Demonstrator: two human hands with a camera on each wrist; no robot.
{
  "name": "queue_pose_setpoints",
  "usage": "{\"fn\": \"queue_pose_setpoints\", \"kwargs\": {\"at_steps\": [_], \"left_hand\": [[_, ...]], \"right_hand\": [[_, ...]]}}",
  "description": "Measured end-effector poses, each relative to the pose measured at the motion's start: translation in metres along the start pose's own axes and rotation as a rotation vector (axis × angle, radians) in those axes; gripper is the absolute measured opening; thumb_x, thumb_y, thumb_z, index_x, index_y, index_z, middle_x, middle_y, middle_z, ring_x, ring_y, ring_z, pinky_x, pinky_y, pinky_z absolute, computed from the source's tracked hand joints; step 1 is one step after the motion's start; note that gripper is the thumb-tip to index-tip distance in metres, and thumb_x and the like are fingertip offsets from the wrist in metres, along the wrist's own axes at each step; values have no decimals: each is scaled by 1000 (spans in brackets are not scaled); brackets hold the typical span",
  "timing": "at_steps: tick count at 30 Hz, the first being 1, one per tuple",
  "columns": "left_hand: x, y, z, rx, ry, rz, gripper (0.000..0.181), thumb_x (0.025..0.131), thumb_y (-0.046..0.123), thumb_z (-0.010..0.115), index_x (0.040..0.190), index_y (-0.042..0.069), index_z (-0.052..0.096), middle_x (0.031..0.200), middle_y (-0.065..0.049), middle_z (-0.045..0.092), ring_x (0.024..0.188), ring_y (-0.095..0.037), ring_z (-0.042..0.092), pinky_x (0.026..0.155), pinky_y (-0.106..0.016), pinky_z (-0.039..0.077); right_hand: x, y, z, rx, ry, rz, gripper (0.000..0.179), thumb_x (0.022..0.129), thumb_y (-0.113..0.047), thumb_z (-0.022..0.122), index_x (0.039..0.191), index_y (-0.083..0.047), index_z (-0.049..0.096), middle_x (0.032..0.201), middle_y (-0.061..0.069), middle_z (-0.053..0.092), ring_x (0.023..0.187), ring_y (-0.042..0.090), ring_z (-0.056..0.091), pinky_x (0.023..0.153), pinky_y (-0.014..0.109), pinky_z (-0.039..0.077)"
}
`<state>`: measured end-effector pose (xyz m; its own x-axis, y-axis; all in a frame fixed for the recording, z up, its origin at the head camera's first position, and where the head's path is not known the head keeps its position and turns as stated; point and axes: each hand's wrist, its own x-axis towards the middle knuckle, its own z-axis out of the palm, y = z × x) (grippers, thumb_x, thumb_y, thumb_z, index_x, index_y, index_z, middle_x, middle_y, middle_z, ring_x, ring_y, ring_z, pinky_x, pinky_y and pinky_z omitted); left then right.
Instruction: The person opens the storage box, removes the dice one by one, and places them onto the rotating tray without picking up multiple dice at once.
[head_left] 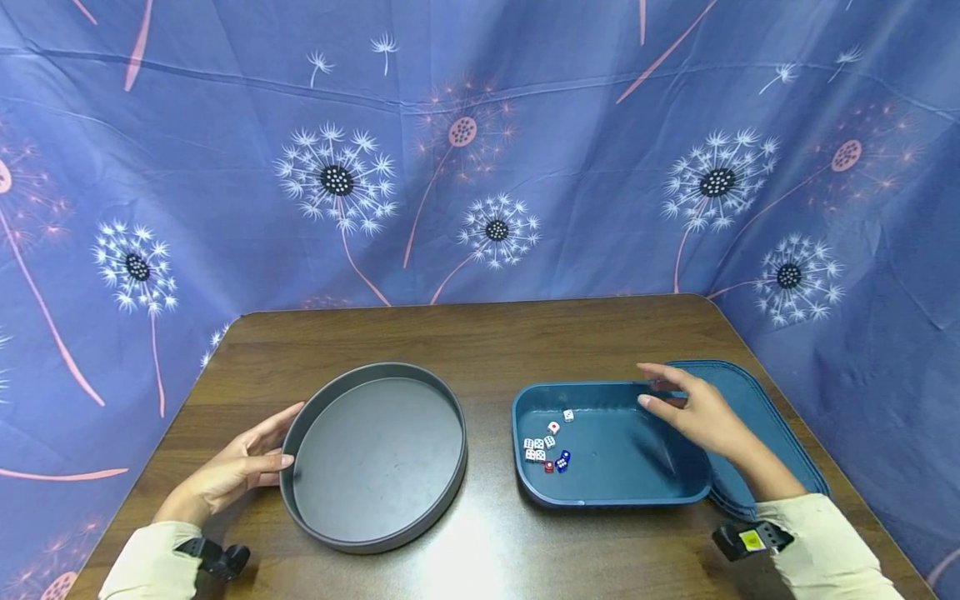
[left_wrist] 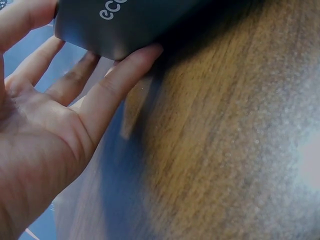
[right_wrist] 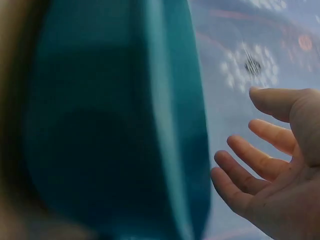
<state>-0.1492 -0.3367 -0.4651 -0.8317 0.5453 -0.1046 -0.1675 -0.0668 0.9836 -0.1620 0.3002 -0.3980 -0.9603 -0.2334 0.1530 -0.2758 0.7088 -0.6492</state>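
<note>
A round dark grey baking pan (head_left: 382, 458) sits on the left of the table. My left hand (head_left: 228, 475) holds its left side, thumb over the rim and fingers along the outer wall; pale lettering shows on that wall in the left wrist view. To the right is a blue rectangular tray (head_left: 622, 492). Several white dice (head_left: 540, 444), a red die (head_left: 549, 467) and two blue dice (head_left: 562, 461) lie at its left end. Over the tray's right end hovers my right hand (head_left: 701, 417), fingers spread with nothing between them.
Partly beneath the tray's right end lies a flat blue lid-like piece (head_left: 742, 400), reaching toward the table's right edge. The wooden table (head_left: 480, 333) ends at a blue dandelion-print cloth (head_left: 570, 150) hanging behind and at the sides.
</note>
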Motion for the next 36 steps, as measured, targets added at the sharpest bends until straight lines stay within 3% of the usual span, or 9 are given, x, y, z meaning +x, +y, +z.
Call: {"fn": "queue_pose_setpoints", "kwargs": {"at_steps": [7, 13, 19, 27, 36], "left_hand": [[-1, 1, 0, -25, -24, 5, 73, 94, -9, 46, 155, 13, 12, 140, 13, 48, 120, -17, 55, 90, -42, 51], [-1, 1, 0, -33, -33, 9, 73, 94, -9, 45, 155, 13, 12, 141, 11, 48, 120, -18, 55, 90, -42, 51], [0, 0, 0, -30, -36, 5, 73, 94, -8, 46, 155, 15, 13, 142, 11, 45, 120, -19, 55, 90, -44, 51], [-1, 1, -1, 1, 17, -45, 71, 95, -5, 47, 155, 16, 14, 138, 13, 46, 117, -19, 57, 90, -45, 51], [-1, 1, -2, 4, 40, -56, 70, 96, -4, 47, 155, 15, 14, 137, 13, 46, 117, -18, 57, 90, -44, 50]], "right_hand": [[-1, -17, 54, 96, -165, -34, 51, 84, -13, 74, 130, -2, 56, 123, 20, 60, 107, 38, 59, 84, 51, 51], [1, -16, 80, 76, -277, -71, 46, 80, -8, 76, 123, -3, 61, 114, 15, 64, 95, 26, 61, 77, 38, 54], [4, -16, 92, 4, -284, -120, 39, 76, -5, 78, 113, -7, 66, 100, 4, 65, 81, 13, 57, 66, 23, 47], [5, -19, 99, -25, -256, -200, 23, 75, -4, 78, 97, -7, 70, 92, 2, 63, 78, 15, 57, 65, 26, 48], [5, -17, 103, -74, -231, -209, 20, 74, -2, 78, 89, -11, 69, 89, -3, 62, 75, 12, 56, 64, 25, 47]]}}
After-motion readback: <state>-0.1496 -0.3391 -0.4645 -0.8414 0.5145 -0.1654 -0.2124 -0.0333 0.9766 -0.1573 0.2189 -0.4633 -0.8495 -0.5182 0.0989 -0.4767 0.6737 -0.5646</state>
